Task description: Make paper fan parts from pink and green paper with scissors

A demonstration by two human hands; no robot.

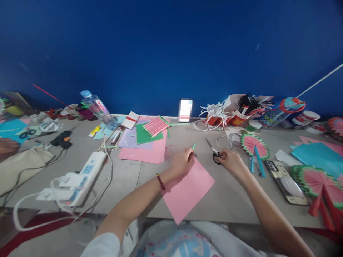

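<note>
My left hand (182, 161) is closed in a pinch over the top corner of a pink paper sheet (190, 189). A short green strip (193, 146) sticks up from its fingertips; the rest of the strip is hidden by the fingers. To the right of the sheet, my right hand (229, 160) has its fingers closed on the black handles of a pair of scissors (215, 155). The scissor blades point away to the upper left, close to the tabletop. The pink sheet lies turned like a diamond near the table's front edge.
Stacked coloured paper with a pleated pink piece (157, 126) lies behind left. A power strip (88, 176), glue gun (62, 140) and bottle (98, 109) stand left. Round paper fans (255, 146), a phone (285, 182) and cups (240, 117) are right. Another person's hand (8, 147) shows far left.
</note>
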